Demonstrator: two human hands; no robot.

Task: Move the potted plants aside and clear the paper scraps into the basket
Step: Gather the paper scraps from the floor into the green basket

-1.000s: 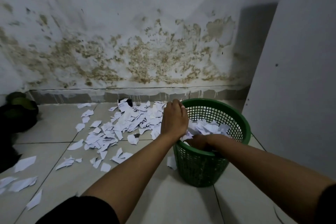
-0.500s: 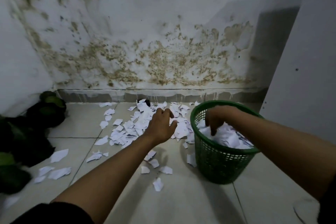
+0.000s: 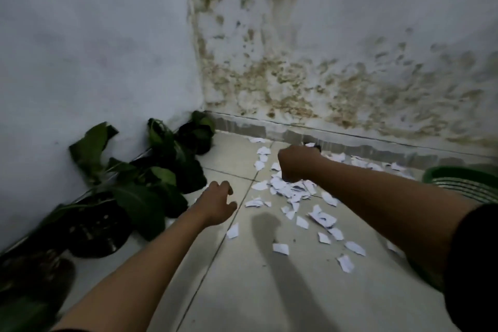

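White paper scraps lie scattered on the tiled floor from the wall's foot toward me. My right hand hovers over the far part of the pile, its fingers curled under and hidden behind the back of the hand. My left hand reaches low over the floor between the plants and the scraps, fingers loosely bent, holding nothing. Only the rim of the green mesh basket shows, at the right edge behind my right forearm. Several potted plants in black pots stand in a row along the left wall.
The left wall and the stained back wall meet at a corner, where the farthest pot sits. A grey skirting strip runs along the back wall. Single scraps lie on the tiles nearer me.
The view has swung left, so the plants fill the left side and the basket slid to the right edge. My right hand left the basket and moved over the scraps; my left hand moved toward the plants.
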